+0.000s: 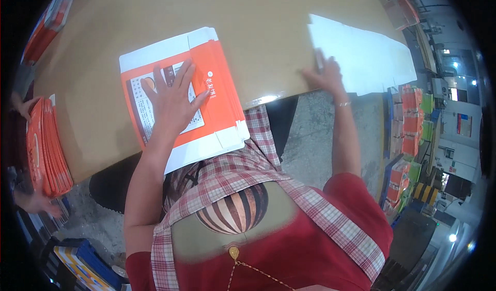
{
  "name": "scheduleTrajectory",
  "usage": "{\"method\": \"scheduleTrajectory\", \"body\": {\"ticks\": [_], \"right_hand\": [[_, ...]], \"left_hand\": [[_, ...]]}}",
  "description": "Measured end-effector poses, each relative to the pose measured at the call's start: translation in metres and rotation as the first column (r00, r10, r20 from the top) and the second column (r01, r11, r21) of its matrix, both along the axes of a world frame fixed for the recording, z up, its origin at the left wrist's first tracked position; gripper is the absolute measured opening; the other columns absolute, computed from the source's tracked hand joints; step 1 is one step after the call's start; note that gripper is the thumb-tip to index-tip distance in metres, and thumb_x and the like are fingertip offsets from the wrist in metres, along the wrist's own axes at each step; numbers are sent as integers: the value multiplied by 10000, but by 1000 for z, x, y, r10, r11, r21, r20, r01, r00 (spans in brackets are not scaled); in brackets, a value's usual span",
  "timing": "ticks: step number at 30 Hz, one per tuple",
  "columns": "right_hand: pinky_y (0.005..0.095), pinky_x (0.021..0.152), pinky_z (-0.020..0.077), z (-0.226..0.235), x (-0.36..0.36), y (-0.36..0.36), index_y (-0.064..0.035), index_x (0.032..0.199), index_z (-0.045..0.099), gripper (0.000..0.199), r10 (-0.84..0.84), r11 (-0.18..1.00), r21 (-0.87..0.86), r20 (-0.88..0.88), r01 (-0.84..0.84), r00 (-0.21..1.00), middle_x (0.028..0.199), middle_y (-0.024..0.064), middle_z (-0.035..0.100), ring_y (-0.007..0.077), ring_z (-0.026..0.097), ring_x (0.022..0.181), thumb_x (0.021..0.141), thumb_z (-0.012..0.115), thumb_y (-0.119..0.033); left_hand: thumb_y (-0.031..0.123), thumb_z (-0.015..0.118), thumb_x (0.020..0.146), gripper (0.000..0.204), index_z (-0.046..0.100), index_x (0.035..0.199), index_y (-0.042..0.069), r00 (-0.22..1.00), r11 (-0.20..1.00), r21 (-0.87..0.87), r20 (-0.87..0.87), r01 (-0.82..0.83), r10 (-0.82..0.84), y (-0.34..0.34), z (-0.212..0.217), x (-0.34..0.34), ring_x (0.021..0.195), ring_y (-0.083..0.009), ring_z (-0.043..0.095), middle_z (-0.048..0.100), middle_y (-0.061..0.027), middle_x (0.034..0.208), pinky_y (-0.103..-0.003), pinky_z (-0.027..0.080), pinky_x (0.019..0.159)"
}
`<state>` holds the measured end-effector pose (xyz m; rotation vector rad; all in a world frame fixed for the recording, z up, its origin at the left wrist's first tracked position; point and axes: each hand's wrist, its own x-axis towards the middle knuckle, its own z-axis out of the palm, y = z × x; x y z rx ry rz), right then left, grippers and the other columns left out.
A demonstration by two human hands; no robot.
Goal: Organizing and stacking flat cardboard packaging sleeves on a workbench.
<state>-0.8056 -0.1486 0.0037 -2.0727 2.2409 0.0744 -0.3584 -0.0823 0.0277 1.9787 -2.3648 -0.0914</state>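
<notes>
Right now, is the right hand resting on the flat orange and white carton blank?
No, the right hand lies on the stack of white sheets; the left hand presses the flat orange and white carton blank.

My left hand (173, 101) hides the printed middle of the orange flat carton (217, 92). At nine o'clock, the orange carton stack (46, 146) is cut by the dark rim.
</notes>
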Motion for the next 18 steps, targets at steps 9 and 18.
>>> {"method": "scheduleTrajectory", "body": {"ticks": [9,18], "right_hand": [[422,904,514,90,126,76,-251,1501,365,811,382,924,-90,257,-371,888,1250,207,579,389,599,1072,777,513,84],[364,1186,274,132,151,72,81,1472,334,850,114,993,-115,993,37,40,1536,219,349,266,337,1436,644,492,-27]], "left_hand": [[645,528,888,743,379,1491,238,998,996,-75,-41,51,-54,-10,-2,-12,1445,-448,147,310,76,1578,-728,62,1089],[534,447,961,632,528,1336,32,674,990,-127,-736,-55,-57,-17,-3,11,1253,-390,403,534,-124,1334,-559,192,1092]]}}
